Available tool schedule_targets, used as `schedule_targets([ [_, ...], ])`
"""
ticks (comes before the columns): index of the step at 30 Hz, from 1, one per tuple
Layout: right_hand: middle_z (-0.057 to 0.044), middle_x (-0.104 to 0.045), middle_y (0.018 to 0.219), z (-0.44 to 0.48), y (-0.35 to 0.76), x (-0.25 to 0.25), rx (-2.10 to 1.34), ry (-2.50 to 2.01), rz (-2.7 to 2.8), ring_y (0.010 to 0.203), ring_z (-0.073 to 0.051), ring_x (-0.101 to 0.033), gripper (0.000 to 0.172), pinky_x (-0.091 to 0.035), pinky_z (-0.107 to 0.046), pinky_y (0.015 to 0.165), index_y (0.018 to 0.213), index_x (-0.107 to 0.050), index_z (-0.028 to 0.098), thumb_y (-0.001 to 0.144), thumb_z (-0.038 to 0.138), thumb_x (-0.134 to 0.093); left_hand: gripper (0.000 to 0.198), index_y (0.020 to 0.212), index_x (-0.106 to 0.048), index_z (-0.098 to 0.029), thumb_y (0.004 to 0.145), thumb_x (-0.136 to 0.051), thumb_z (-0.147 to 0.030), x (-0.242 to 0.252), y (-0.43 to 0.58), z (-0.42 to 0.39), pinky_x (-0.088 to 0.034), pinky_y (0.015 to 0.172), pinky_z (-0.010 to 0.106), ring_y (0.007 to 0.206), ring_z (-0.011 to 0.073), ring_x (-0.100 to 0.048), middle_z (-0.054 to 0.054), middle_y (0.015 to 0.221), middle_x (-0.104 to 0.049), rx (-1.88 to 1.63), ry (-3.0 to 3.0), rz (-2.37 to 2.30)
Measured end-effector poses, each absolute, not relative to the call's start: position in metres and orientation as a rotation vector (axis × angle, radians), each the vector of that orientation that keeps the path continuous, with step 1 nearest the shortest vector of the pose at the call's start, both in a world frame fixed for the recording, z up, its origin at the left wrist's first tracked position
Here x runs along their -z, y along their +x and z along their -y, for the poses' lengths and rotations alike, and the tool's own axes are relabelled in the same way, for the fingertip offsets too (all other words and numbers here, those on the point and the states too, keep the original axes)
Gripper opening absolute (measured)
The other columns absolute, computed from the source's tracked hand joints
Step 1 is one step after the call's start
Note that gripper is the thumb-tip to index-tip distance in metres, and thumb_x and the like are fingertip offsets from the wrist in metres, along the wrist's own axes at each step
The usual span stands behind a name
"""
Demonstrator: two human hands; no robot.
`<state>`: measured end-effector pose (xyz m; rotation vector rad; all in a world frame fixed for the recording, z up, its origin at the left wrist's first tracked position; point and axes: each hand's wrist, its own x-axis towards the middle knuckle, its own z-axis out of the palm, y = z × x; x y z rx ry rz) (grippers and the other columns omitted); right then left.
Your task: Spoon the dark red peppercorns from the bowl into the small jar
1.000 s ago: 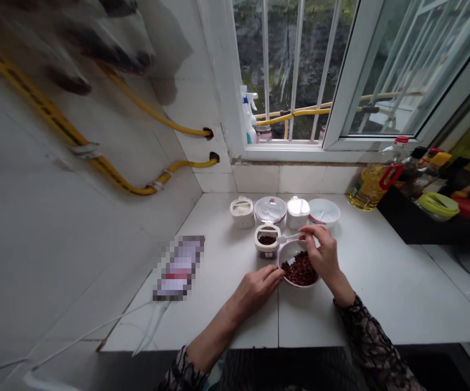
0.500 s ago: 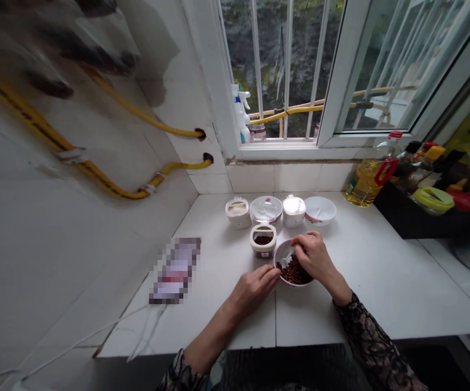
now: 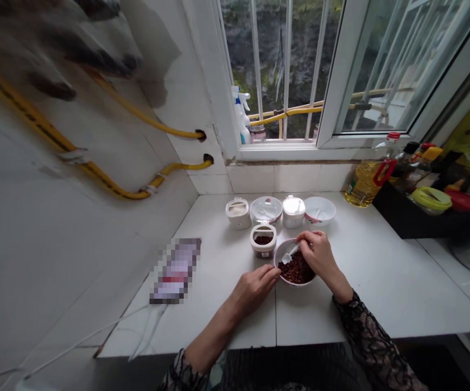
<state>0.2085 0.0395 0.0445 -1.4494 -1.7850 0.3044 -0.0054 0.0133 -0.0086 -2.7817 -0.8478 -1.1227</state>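
A white bowl (image 3: 280, 251) stands near the middle of the counter, partly filled with dark red Sichuan-pepper-like grains (image 3: 298, 270). My left hand (image 3: 255, 283) pinches the bowl's left rim between thumb and fingers. Over the bowl's right side, my right hand (image 3: 316, 252) is closed on the handle of a small white spoon (image 3: 287, 257). The spoon's head rests at the grains, pointing left. Just behind and left of the bowl is a clear seasoning jar (image 3: 263, 251) with a white-rimmed lid and dark red grains inside.
Behind stand a jar of pale powder (image 3: 238, 216), a bowl with a clear cover (image 3: 266, 209), a white-lidded jar (image 3: 294, 209) and another white bowl (image 3: 320, 210). An oil bottle (image 3: 361, 184) and seasonings are at the right. A blurred flat object (image 3: 176, 271) lies left.
My right hand has shifted slightly right and up with the spoon, so more of the spoon's handle shows. My left hand stays at the bowl's rim.
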Motion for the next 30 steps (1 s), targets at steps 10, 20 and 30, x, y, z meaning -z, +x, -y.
schedule_targets([
  [10, -0.001, -0.074, 0.074, -0.038, 0.204, -0.041, -0.392, -1.365, 1.897, 0.073, -0.017, -0.064, 0.022, -0.036, -0.039, 0.095, 0.071, -0.062, 0.022, 0.079, 0.014, -0.043, 0.019, 0.110, -0.054, -0.016, 0.102, -0.037, -0.020, 0.007, -0.005, -0.013, -0.056, 0.063, 0.019, 0.075, 0.0128, -0.068, 0.005, 0.091, -0.067, 1.134, -2.773, 0.832],
  [20, 0.001, -0.064, 0.052, -0.038, 0.208, -0.051, -0.575, -1.390, 1.636, 0.054, -0.017, -0.060, 0.020, -0.048, -0.029, 0.068, 0.066, -0.064, 0.021, 0.074, 0.019, -0.046, 0.020, 0.107, -0.054, -0.016, 0.103, -0.035, -0.021, 0.003, -0.003, -0.011, -0.054, 0.060, 0.018, 0.072, 0.0119, -0.067, 0.005, 0.089, -0.067, 1.140, -2.755, 0.830],
  [30, 0.002, -0.062, 0.051, -0.039, 0.208, -0.049, -0.713, -1.380, 1.540, 0.050, -0.016, -0.059, 0.019, -0.045, -0.026, 0.054, 0.067, -0.063, 0.020, 0.072, 0.022, -0.045, 0.019, 0.107, -0.055, -0.016, 0.102, -0.037, -0.020, 0.008, -0.005, -0.013, -0.053, 0.062, 0.018, 0.075, 0.0123, -0.067, 0.005, 0.089, -0.067, 1.103, -2.794, 0.854],
])
